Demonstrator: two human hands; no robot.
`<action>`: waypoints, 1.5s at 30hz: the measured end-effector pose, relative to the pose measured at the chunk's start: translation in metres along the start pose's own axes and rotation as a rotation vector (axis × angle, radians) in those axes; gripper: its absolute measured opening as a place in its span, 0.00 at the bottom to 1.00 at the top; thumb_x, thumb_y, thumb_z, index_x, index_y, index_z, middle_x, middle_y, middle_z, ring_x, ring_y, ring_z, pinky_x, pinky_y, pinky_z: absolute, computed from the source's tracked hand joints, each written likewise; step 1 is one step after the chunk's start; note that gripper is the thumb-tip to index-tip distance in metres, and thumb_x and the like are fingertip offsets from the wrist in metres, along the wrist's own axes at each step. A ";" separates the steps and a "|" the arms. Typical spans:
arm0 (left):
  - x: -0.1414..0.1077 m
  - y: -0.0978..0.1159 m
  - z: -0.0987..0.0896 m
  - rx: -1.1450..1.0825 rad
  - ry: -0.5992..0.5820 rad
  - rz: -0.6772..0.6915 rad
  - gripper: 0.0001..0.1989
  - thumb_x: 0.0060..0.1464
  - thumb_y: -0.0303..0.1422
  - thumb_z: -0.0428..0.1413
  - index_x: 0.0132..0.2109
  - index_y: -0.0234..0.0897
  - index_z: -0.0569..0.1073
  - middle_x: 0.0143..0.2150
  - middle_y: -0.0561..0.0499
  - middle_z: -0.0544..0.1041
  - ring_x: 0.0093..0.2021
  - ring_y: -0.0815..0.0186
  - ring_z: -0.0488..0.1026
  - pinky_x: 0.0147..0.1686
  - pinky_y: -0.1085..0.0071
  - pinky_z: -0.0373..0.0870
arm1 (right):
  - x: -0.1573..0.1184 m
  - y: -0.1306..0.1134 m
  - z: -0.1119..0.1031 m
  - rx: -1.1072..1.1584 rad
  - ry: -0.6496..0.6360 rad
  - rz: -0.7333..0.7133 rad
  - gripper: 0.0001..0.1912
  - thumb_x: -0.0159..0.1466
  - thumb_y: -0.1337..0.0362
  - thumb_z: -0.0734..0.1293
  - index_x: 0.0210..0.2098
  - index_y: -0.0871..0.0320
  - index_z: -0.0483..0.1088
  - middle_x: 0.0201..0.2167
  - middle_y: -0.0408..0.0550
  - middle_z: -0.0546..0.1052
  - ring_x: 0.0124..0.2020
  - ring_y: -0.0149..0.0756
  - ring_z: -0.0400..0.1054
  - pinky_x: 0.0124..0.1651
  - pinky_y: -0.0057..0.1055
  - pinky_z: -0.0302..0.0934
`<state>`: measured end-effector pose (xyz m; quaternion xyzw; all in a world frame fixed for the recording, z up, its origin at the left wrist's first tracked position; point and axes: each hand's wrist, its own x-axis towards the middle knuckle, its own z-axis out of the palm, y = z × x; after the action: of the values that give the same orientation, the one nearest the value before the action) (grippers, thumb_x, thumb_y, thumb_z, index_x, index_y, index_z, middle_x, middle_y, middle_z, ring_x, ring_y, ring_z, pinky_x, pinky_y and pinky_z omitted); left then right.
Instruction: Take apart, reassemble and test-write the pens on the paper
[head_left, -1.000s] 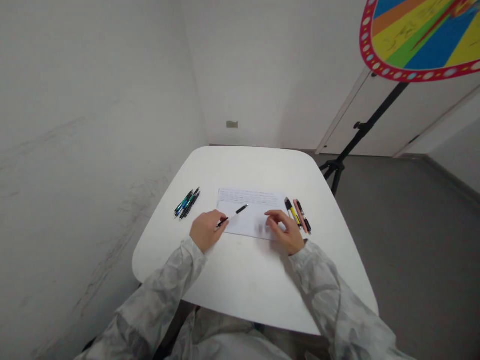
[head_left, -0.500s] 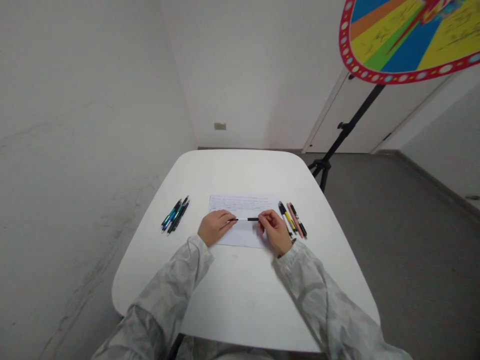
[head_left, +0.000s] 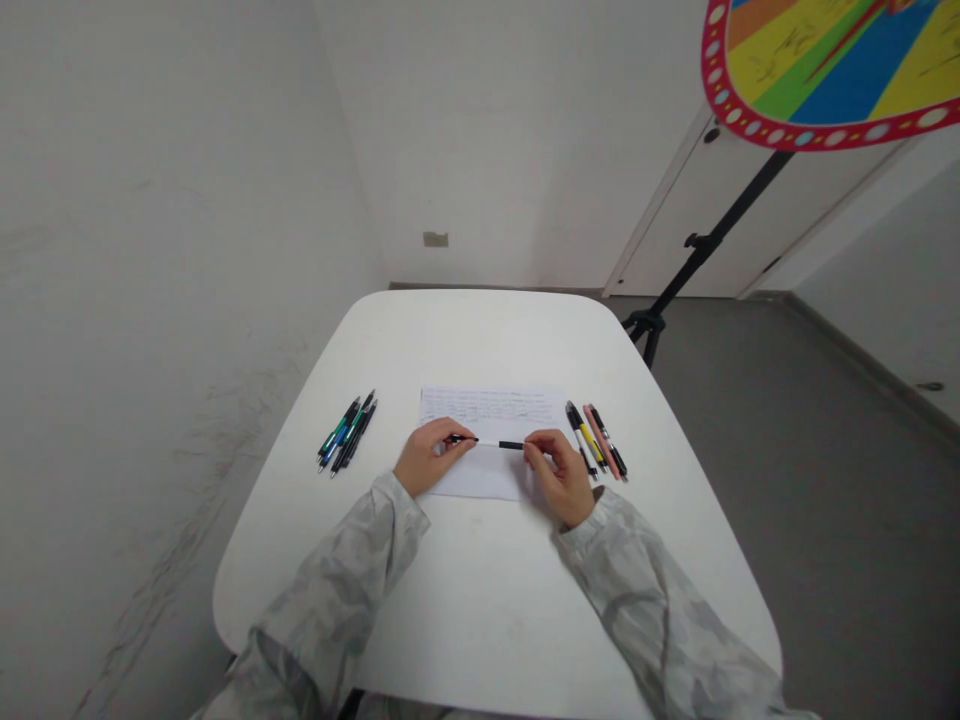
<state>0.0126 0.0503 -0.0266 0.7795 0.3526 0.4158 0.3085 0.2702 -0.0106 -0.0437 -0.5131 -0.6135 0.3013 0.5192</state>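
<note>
A slim pen [head_left: 511, 445], black and white, stretches level between my two hands above a sheet of paper [head_left: 472, 483]. My left hand [head_left: 427, 455] pinches its black left end between thumb and fingers. At the other end, my right hand [head_left: 561, 477] grips the black part with its fingertips. Between them a short white section shows; I cannot tell whether the pen is in one piece. Rows of handwriting fill the upper part of the paper, partly covered by my hands.
Several dark, blue and green pens [head_left: 347, 437] lie bunched at the left of the white table [head_left: 480, 340]. To the right, beside my right hand, lie several more pens [head_left: 598, 440], one yellow and one pink. A colourful wheel [head_left: 832, 90] on a black stand [head_left: 701, 250] rises beyond the table.
My hands have drawn slightly apart, and more of the pen's black ends shows. The whole view has shifted a little.
</note>
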 end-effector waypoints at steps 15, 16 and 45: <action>-0.005 0.003 0.003 0.037 0.013 0.043 0.12 0.68 0.43 0.61 0.43 0.40 0.84 0.38 0.47 0.84 0.36 0.64 0.77 0.41 0.65 0.77 | 0.004 -0.004 -0.004 -0.158 -0.121 -0.045 0.22 0.78 0.50 0.56 0.29 0.52 0.60 0.24 0.41 0.64 0.28 0.38 0.60 0.34 0.36 0.55; -0.005 0.003 0.002 0.013 -0.008 0.008 0.12 0.68 0.43 0.61 0.43 0.40 0.84 0.37 0.47 0.83 0.35 0.64 0.77 0.39 0.66 0.76 | 0.004 -0.005 -0.005 -0.175 -0.131 -0.071 0.21 0.78 0.51 0.57 0.30 0.52 0.61 0.25 0.42 0.65 0.29 0.38 0.61 0.35 0.36 0.56; -0.009 0.004 0.004 -0.100 -0.023 -0.237 0.12 0.65 0.41 0.62 0.44 0.37 0.84 0.33 0.50 0.83 0.33 0.66 0.74 0.36 0.71 0.70 | 0.004 -0.008 -0.006 -0.178 -0.165 -0.102 0.16 0.77 0.57 0.56 0.33 0.53 0.64 0.29 0.44 0.68 0.33 0.39 0.63 0.38 0.37 0.58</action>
<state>0.0132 0.0401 -0.0292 0.7206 0.4173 0.3848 0.3981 0.2737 -0.0107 -0.0334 -0.4989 -0.7035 0.2603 0.4341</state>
